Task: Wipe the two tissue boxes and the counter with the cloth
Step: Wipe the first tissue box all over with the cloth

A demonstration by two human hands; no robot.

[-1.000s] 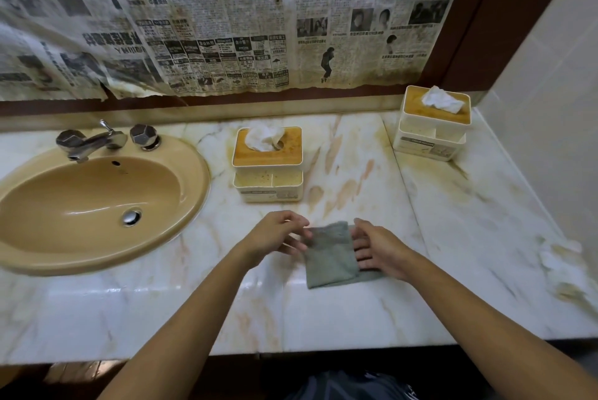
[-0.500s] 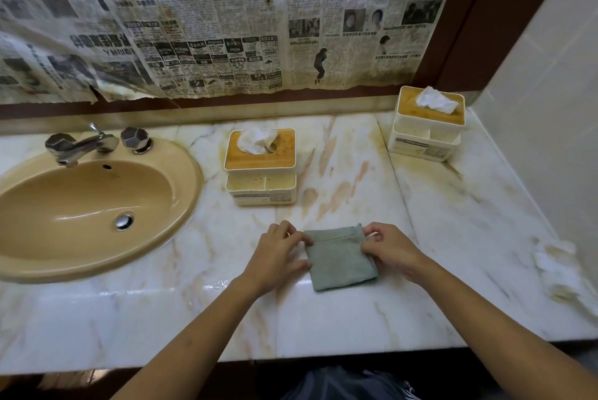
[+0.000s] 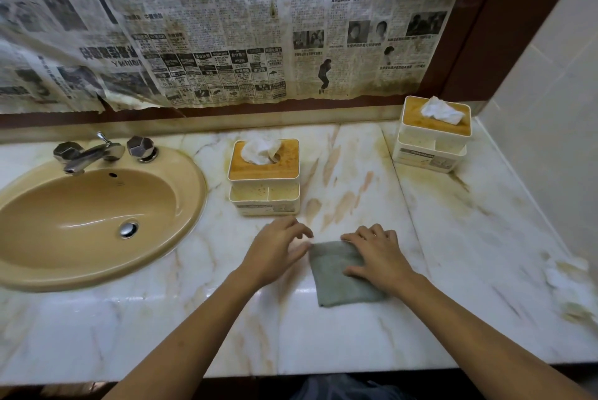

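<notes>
Half a second on, the right hand (image 3: pixel 377 259) no longer pinches the cloth (image 3: pixel 338 283) but lies flat on it, fingers straight, pressing it to the counter (image 3: pixel 356 341). The left hand (image 3: pixel 276 252) has let go and rests loose-fingered just beside its left edge. The cloth is a soft grey-green folded rectangle on glossy cream marble veined with rust; behind stand squarish white plastic boxes with tan lids and crumpled tissue, the near box (image 3: pixel 263 183) by the oval sink (image 3: pixel 97 205), the far box (image 3: pixel 432 141) in the right corner.
</notes>
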